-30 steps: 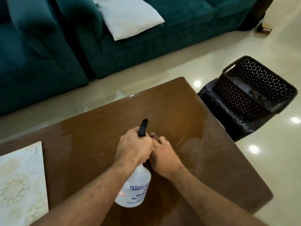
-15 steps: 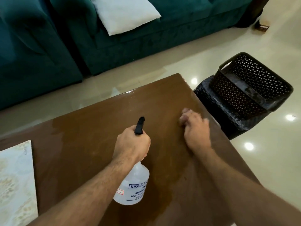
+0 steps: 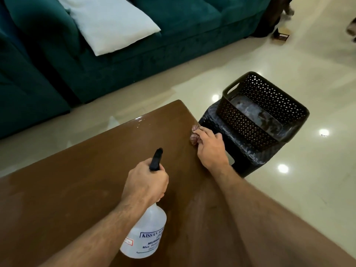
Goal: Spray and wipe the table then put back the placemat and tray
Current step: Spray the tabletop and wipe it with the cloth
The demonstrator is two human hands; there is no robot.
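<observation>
My left hand [image 3: 145, 185] grips the neck of a clear spray bottle [image 3: 147, 234] with a black nozzle, held tilted above the glossy brown table [image 3: 77, 185]. At the table's right edge my right hand [image 3: 211, 148] presses down on a small crumpled reddish cloth [image 3: 195, 134], which shows only past my fingertips. A black perforated basket tray [image 3: 269, 108] sits on a dark stool just off that edge. The placemat is out of view now.
The dark stool [image 3: 248, 151] stands close against the table's right side on a shiny cream floor. A teal sofa [image 3: 173, 41] with a white cushion [image 3: 111, 24] runs along the far side.
My right hand has slid with the cloth from beside the bottle out to the table's right edge. The left hand keeps the bottle in place. The placemat has dropped out of view at left.
</observation>
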